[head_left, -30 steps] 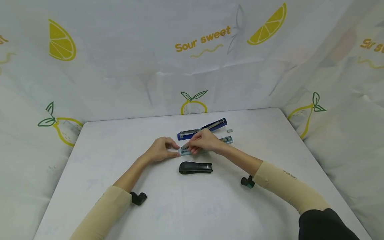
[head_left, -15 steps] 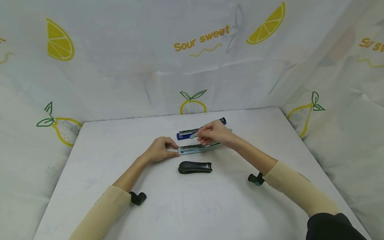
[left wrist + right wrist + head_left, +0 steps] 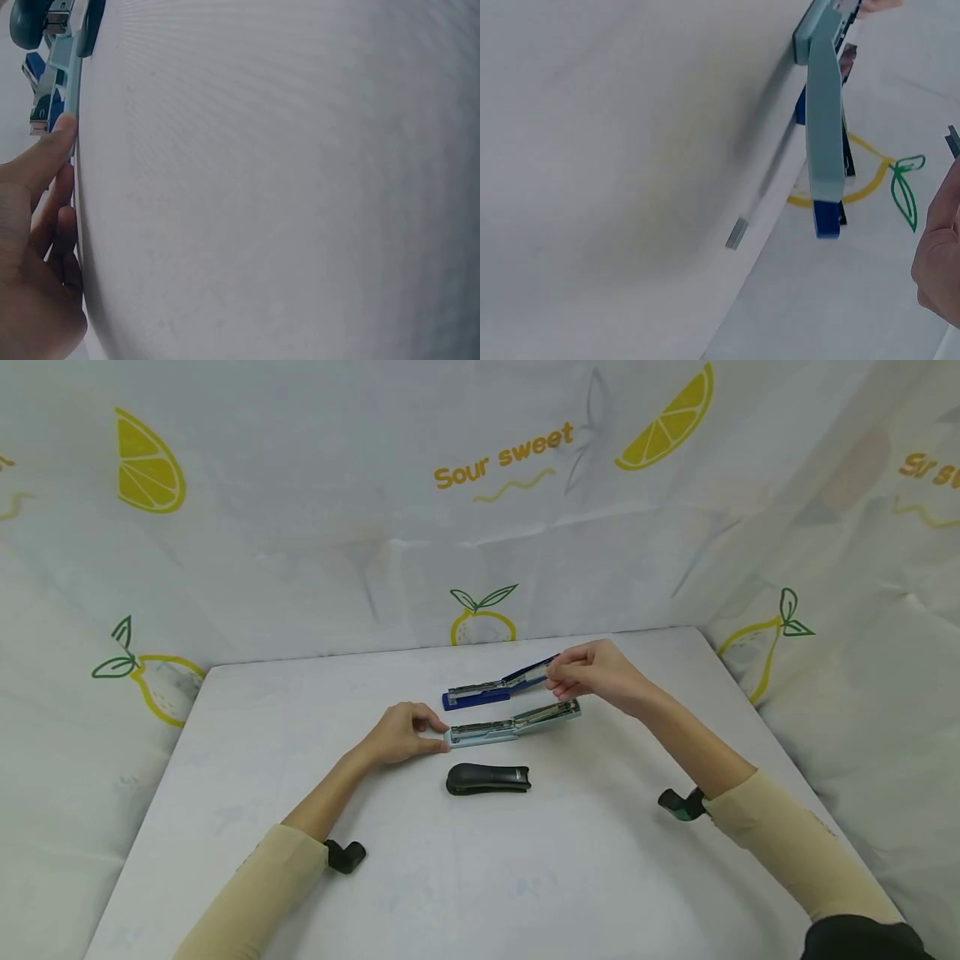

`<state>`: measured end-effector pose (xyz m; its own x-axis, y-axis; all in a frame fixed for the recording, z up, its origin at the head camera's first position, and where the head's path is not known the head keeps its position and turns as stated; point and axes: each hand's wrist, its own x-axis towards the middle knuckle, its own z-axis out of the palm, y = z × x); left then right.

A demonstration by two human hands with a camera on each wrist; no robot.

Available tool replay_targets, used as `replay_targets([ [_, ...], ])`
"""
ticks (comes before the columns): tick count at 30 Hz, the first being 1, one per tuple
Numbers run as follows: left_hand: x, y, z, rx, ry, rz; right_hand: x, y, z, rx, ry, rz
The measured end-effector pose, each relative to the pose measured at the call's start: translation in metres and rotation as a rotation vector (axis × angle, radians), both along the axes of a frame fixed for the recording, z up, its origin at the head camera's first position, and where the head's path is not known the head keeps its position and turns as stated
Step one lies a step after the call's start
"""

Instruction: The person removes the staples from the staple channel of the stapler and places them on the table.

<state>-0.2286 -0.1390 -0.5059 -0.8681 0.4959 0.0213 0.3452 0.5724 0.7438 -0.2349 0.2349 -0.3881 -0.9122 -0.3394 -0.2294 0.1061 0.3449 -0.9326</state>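
Staple strip [image 3: 952,142] | in right hand [image 3: 939,259] | right wrist: visible | head: indistinct

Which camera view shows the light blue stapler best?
The head view: the light blue stapler lies open, almost wholly visible, left hand at its end. Left wrist view: only part, top left. Right wrist view: cropped at the top.

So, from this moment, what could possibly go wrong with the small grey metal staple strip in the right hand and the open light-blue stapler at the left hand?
The small grey metal staple strip sits at the fingertips of the right hand, so it might slip or snap.
A second grey strip lies loose on the white table; that hand could knock it away.
The left hand holds the open light-blue stapler only at one end, so a bump might turn it.
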Motion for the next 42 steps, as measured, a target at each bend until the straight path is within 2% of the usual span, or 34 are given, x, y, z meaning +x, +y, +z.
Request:
replay_targets([
  [5, 0.000, 0.000, 0.000, -0.001, 0.002, -0.002, 0.001, 0.031, 0.001, 0.012, 0.008, -0.024],
  [10, 0.000, 0.000, -0.001, 0.004, 0.007, -0.008, 0.001, 0.056, -0.005, 0.007, 0.000, -0.046],
  [18, 0.001, -0.001, -0.001, 0.002, 0.005, -0.010, -0.004, 0.082, -0.025, 0.015, -0.109, -0.055],
  [23, 0.001, 0.000, -0.001, 0.005, 0.010, -0.012, -0.009, 0.087, -0.040, 0.075, -0.134, -0.034],
  [30, 0.000, 0.000, -0.001, 0.009, 0.009, -0.014, -0.011, 0.090, -0.061, 0.103, -0.203, 0.024],
  [36, 0.000, 0.000, -0.002, 0.012, 0.005, -0.013, -0.006, 0.091, -0.067, 0.110, -0.265, 0.036],
  [42, 0.000, 0.000, -0.002, 0.008, 0.004, -0.016, -0.003, 0.095, -0.068, 0.143, -0.289, 0.059],
])
